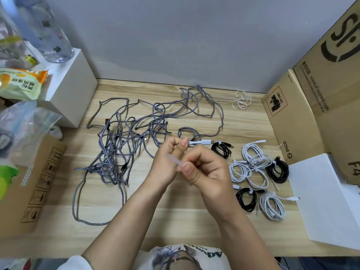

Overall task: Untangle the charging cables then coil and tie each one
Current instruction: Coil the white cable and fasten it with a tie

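Above wooden worktop (175, 221): left hand (167, 162) curled around white charging cable (202, 142); right hand (206, 172) pinches translucent plastic tie (173, 160). Tangled grey braided cables (126, 137) left.

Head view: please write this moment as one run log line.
both hands: pinching translucent plastic tie | white cable plug: by left hand | grey braided cables: tangled | coiled bundles: right

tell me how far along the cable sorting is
Done: several coiled, tied bundles lie on the right, white coils and black coils among them. In hand: the left hand and right hand pinch a translucent tie strip, with a white cable end poking out behind. Left: the grey braided tangle, still sprawled across the desk.
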Tool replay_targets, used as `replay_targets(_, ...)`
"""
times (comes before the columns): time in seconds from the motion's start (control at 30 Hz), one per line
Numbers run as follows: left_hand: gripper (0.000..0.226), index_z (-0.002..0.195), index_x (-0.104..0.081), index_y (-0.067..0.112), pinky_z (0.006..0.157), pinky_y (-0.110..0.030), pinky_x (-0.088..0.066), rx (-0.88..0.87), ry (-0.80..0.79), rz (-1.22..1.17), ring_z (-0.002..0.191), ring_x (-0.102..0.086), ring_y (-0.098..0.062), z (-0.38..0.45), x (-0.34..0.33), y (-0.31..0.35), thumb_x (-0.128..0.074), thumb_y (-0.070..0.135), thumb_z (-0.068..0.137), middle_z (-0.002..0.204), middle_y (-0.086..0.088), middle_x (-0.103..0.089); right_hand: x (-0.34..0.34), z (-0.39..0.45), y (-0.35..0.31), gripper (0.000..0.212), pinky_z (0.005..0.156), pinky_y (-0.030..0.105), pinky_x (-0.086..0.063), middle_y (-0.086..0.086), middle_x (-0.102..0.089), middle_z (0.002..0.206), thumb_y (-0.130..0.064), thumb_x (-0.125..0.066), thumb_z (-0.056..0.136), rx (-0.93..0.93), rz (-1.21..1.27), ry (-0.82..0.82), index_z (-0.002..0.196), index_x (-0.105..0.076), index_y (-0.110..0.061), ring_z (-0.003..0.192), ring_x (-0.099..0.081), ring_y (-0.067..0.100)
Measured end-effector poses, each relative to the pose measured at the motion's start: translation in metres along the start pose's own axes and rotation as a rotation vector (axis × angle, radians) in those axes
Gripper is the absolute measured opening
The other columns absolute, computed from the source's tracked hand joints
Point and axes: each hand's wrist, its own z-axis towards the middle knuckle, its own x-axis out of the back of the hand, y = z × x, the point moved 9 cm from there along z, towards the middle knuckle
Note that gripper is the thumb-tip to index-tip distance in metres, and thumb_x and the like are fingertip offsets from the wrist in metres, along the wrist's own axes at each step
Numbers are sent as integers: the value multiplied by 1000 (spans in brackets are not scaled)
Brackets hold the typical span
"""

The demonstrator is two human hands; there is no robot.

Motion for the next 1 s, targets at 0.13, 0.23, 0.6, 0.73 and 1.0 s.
replay_targets(0.13, 20, 76, -48, 22, 70, -39, -44, -140, 20, 152, 65, -49, -10, 0, 7, 5, -60, 36, 82, 68, 5, -53, 24, -4, -4, 26, 48, 18, -31, -7, -51, 56, -51, -71, 73, -62, 86, 83, 65, -62, -28, 48, -36, 13)
replay_targets(0.23, 25, 77, -49, 29, 73, -50, -42, -188, -51, 153, 74, -47, -21, -3, 5, 10, -62, 49, 72, 74, -5, -55, 45, -5, -11, 18, 43, 18, -32, 4, -55, 49, -35, -73, 67, -105, 46, 170, 58, -61, -25, 38, -38, 13)
replay_targets(0.6, 27, 73, -46, 31, 52, -23, -32, -199, -289, 180, 58, -40, -10, -21, -16, 28, -72, 35, 70, 64, 9, -55, 64, -5, -7, 17, 43, 26, -21, -7, -38, 34, -28, -68, 56, -272, -87, 188, 48, -55, -21, 29, -41, 9)
replay_targets(0.73, 28, 73, -44, 28, 50, -23, -28, -210, -287, 239, 57, -35, -10, -23, -16, 29, -72, 31, 73, 63, 4, -48, 64, -4, -4, 21, 38, 14, -27, 0, -36, 35, -10, -67, 61, -320, -127, 182, 45, -56, -19, 29, -41, 10)
replay_targets(1.0, 31, 75, -43, 26, 50, -27, -25, -206, -294, 355, 56, -33, -11, -24, -14, 29, -70, 41, 72, 60, 9, -44, 55, -4, -5, 20, 40, 11, -37, 6, -40, 46, -12, -66, 65, -320, -255, 98, 49, -55, -16, 48, -39, 21)
